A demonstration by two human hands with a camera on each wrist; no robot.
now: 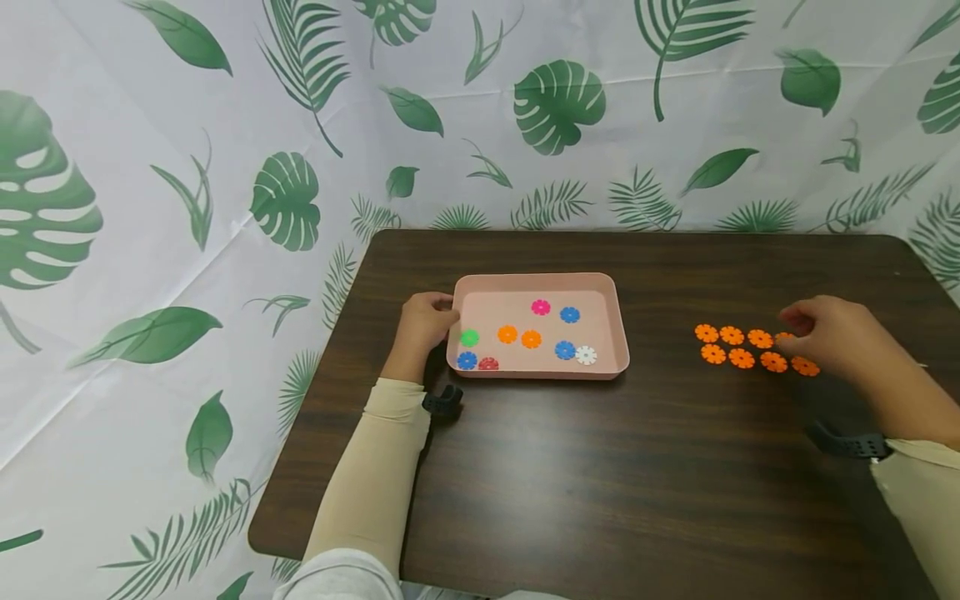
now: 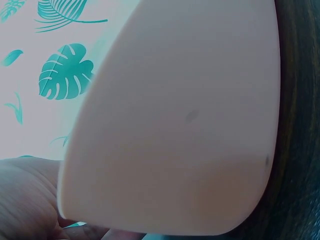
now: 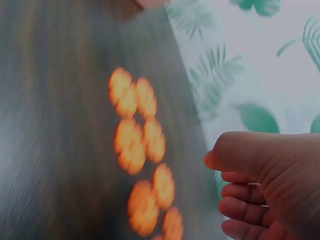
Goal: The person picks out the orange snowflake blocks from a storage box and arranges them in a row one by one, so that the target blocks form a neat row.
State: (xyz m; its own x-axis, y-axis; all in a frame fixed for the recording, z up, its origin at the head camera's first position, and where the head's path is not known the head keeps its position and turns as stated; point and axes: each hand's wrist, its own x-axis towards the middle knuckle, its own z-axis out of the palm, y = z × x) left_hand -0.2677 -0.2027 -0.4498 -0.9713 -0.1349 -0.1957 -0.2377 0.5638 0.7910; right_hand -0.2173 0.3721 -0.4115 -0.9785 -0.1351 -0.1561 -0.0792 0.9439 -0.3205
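At the left short end of a pink tray (image 1: 540, 373), my left hand (image 1: 426, 321) grips the rim between thumb and fingers. In the left wrist view the tray's outer wall (image 2: 175, 100) covers most of that hand's fingers. Notched plastic discs lie in the tray, among them orange (image 1: 507, 334), blue (image 1: 570, 315), pink (image 1: 541, 307), green (image 1: 469, 337), red and white (image 1: 586, 355). My right hand (image 1: 832, 337) is above the right end of two rows of orange discs (image 1: 741, 358), partly covering one. Its fingers are loosely curled in the right wrist view, with nothing visible between them.
A dark wooden table (image 1: 555, 467) carries the tray left of centre and the disc rows at right. White cloth with green leaf prints (image 1: 480, 108) hangs behind the table and along its left side. Both wrists wear dark straps (image 1: 444, 402).
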